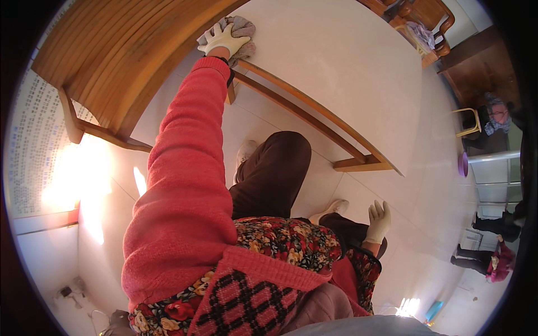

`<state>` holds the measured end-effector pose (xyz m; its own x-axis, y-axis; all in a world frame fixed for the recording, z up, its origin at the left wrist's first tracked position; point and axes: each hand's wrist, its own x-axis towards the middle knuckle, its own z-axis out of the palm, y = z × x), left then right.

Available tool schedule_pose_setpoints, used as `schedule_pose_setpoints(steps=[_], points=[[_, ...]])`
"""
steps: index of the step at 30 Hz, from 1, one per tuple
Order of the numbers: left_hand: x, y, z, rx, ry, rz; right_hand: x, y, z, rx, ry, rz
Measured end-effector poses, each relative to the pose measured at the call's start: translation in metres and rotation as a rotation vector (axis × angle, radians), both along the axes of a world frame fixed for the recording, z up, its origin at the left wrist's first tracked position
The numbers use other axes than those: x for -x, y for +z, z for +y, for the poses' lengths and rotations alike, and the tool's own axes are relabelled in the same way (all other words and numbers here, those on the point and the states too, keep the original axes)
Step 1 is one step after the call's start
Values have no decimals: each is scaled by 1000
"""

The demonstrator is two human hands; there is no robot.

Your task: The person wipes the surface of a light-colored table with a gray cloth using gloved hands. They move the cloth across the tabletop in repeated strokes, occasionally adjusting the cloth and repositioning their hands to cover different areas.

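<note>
My left hand (222,40), in a pale glove, reaches far forward with fingers spread. It presses on a crumpled grey cloth (243,31) at the near-left corner of a pale tabletop (336,71) with a wooden edge. The slatted wooden bench (126,50) lies just left of that hand. My right hand (379,222), gloved too, hangs beside my right knee. It holds nothing, and its fingers are extended.
Wooden armchairs (433,29) with cloths stand at the far right. A purple basin (462,164) and a blue basin (434,311) are farther off. Another person (498,260) is at the right rim. A printed wall panel (33,159) is at left.
</note>
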<state>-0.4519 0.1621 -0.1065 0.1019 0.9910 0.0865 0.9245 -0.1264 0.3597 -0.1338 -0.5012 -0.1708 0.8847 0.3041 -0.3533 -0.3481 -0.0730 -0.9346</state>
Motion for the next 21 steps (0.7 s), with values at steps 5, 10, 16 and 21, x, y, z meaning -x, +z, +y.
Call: schedule_pose_setpoints(steps=[5, 10, 16, 21], points=[[-2, -5, -7, -38, 40, -13, -5, -6, 5, -1, -3, 14], [-7, -16, -41, -237, -117, 50, -6, -9, 10, -7, 10, 23], [-58, -18, -116, -329, -407, -67, -5, -16, 21, -16, 32, 32], [-112, -11, -166, -337, -585, -118, -4, -16, 15, -25, 37, 5]])
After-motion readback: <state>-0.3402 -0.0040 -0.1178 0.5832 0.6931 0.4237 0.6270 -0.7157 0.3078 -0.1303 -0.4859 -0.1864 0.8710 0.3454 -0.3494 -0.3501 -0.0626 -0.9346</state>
